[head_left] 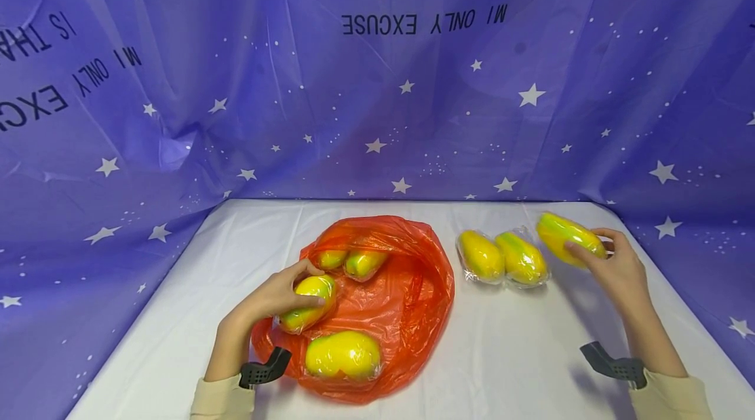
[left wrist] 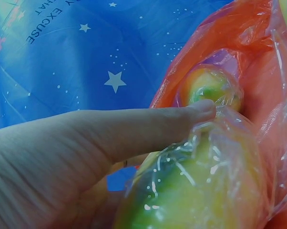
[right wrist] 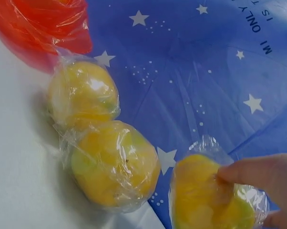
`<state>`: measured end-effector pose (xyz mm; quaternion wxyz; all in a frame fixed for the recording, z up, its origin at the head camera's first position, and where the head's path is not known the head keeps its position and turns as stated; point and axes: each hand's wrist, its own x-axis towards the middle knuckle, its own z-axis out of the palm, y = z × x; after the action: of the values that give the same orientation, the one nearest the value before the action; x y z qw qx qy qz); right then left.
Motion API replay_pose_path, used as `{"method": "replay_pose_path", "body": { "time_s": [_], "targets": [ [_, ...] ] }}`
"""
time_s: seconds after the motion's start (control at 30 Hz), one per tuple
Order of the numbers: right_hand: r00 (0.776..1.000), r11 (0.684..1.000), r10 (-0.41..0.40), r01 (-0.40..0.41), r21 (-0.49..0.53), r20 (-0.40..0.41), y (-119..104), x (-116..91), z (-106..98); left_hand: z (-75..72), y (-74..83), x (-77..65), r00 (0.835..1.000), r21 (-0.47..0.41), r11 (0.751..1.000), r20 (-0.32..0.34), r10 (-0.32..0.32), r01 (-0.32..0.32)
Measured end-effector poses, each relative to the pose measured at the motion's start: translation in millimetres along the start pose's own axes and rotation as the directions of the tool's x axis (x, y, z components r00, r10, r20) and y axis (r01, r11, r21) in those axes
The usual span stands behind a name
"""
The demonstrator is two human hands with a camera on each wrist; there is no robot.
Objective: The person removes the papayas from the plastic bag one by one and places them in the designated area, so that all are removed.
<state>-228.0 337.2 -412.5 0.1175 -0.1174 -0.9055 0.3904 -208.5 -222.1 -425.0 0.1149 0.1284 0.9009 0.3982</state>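
Observation:
A red plastic bag point(head_left: 407, 335) lies wide-mouthed on the white table, with several yellow-green papayas in clear wrap inside it. My left hand point(head_left: 283, 293) grips one wrapped papaya point(head_left: 312, 299) at the bag's left side, thumb across it. Another papaya point(head_left: 343, 354) lies at the bag's near side, and two more point(head_left: 364, 264) show under its far rim. On the right, my right hand point(head_left: 622, 269) holds a papaya point(head_left: 566, 236) between thumb and fingers, beside two wrapped papayas point(head_left: 522, 259) lying together on the table. The right wrist view shows the held papaya point(right wrist: 200, 191) up close.
The white-covered table point(head_left: 495, 354) extends around the bag. Behind it and at both sides hangs a purple-blue curtain point(head_left: 377, 112) with stars and printed words. Each wrist wears a dark camera mount point(head_left: 613, 365).

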Motion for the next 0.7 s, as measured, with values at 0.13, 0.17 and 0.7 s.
{"method": "replay_pose_path", "body": {
  "time_s": [0.13, 0.17, 0.7],
  "targets": [
    [0.998, 0.998, 0.054, -0.053, -0.029, 0.033, 5.5, 2.3, -1.1, 0.2, 0.2, 0.2, 1.0, -0.006, 1.0, 0.005, 0.004, -0.004],
    [0.997, 0.997, 0.061, -0.06, -0.038, 0.039, 6.6, 2.8, -1.3, 0.3, 0.3, 0.3, 1.0, -0.005, 1.0, 0.005, 0.004, -0.004],
    [0.993, 0.993, 0.053, -0.041, -0.114, 0.107, 17.7, 6.0, 7.1, -0.2, -2.0, 1.3, 1.0, -0.017, 1.0, 0.013, 0.016, -0.016]
  ]
}}
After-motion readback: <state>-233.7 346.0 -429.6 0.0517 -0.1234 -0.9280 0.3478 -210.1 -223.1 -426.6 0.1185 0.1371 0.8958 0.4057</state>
